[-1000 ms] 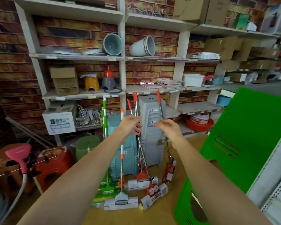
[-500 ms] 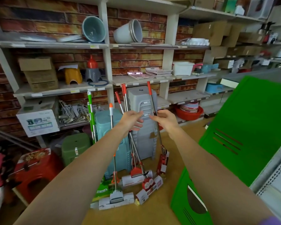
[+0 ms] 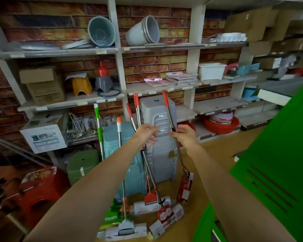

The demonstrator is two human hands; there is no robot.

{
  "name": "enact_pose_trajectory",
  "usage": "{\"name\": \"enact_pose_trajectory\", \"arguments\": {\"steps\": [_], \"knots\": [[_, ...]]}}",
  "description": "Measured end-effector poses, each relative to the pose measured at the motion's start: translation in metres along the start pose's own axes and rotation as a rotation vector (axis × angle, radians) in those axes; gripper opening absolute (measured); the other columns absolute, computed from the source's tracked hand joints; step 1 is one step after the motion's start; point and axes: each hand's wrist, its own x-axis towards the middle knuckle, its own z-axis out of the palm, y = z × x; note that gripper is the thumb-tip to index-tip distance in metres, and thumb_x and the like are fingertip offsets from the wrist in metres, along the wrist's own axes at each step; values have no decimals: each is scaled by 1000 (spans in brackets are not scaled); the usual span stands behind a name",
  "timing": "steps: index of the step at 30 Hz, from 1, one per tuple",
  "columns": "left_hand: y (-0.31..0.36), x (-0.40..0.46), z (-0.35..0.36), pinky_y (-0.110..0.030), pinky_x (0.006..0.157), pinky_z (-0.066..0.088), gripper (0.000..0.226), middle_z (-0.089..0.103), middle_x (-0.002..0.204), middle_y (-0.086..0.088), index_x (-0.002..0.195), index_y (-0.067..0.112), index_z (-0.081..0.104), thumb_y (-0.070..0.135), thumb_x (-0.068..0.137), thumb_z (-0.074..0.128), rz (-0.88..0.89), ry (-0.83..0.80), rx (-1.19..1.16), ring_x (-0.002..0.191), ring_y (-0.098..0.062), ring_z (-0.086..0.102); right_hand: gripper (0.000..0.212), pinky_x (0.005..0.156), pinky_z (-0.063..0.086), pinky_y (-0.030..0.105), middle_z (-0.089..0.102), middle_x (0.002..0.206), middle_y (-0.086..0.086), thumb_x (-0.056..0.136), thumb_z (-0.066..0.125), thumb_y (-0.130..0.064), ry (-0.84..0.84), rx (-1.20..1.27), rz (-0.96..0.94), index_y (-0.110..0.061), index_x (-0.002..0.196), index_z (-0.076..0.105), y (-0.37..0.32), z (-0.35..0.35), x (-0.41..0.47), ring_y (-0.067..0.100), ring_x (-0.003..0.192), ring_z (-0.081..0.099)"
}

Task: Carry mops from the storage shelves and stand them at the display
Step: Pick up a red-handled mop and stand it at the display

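1. Two hands work the mop cluster leaning on the grey stool stack [image 3: 158,137], at 12 o'clock.
2. Right hand [image 3: 184,135] pinches the red-tipped mop [image 3: 170,116]; left hand [image 3: 145,133], fingers loosely spread, touches the three other red-handled mops [image 3: 137,112].
3. Standing step seems underway; next, settle the handles against the stack.

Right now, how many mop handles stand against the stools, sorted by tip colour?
Red-tipped metal mop handles: 4 (two nearly overlap)
Orange-tipped metal mop handle: 1
Green-tipped metal mop handle: 1
Total: 6
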Motion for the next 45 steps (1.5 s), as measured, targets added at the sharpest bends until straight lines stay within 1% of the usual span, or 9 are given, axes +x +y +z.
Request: {"name": "enact_pose_trajectory", "arguments": {"steps": [3,9,15,22,25,31,37,42,45], "knots": [[8,29,17,-33,67,57,24,70,89,-8,103,11,60,33,96,67,-15,4,18,70,-20,66,71,105,49,45,63,128,5,66,94,-24,-8,21,16,-16,125,57,4,-18,32,23,116,60],[8,71,44,-32,62,55,28,69,89,-10,107,8,61,32,95,69,-12,-19,37,71,-22,65,74,98,46,32,62,127,2,67,93,-23,-20,45,56,-12,130,56,19,-33,80,19,112,58],[1,117,50,-31,62,53,26,68,89,-9,105,11,60,33,95,69,-25,-33,61,71,-20,63,71,104,49,47,64,127,4,66,94,-22,-3,26,71,-13,126,58,37,-21,122,23,115,62],[-16,189,52,-29,61,52,30,68,88,-10,111,6,62,27,92,72,-62,-67,50,72,-21,61,53,86,51,29,60,98,-8,74,87,-6,50,-154,-3,-21,112,52,53,-12,166,15,94,60],[-16,225,49,-30,61,51,19,67,85,-10,104,10,61,19,91,73,-67,-82,16,69,-21,59,58,88,46,28,60,109,-5,75,86,-9,48,-240,-23,-15,123,54,55,-2,189,17,106,60],[-7,298,23,-28,58,50,17,65,85,-11,104,11,60,14,92,71,-88,-166,-23,64,-20,58,70,84,39,19,55,114,2,77,84,-7,75,-373,5,-4,137,49,44,27,244,13,105,51],[-6,360,2,-32,64,49,17,69,91,-13,100,11,63,19,90,74,-37,-236,-7,67,-21,60,80,105,44,37,54,135,8,68,91,-23,121,-465,-12,-14,137,51,38,63,288,27,127,50],[-11,398,4,-27,61,52,15,69,94,-15,101,11,62,14,91,72,-16,-230,-16,67,-18,61,92,110,42,39,48,139,5,67,92,-29,136,-451,-4,-16,145,44,47,73,318,23,130,48],[-18,419,10,-31,76,58,22,69,98,-17,106,9,62,15,89,74,-16,-204,-34,74,-19,65,107,109,46,45,54,137,-4,53,92,-47,121,-377,13,-26,145,42,78,67,353,18,129,53]]}}
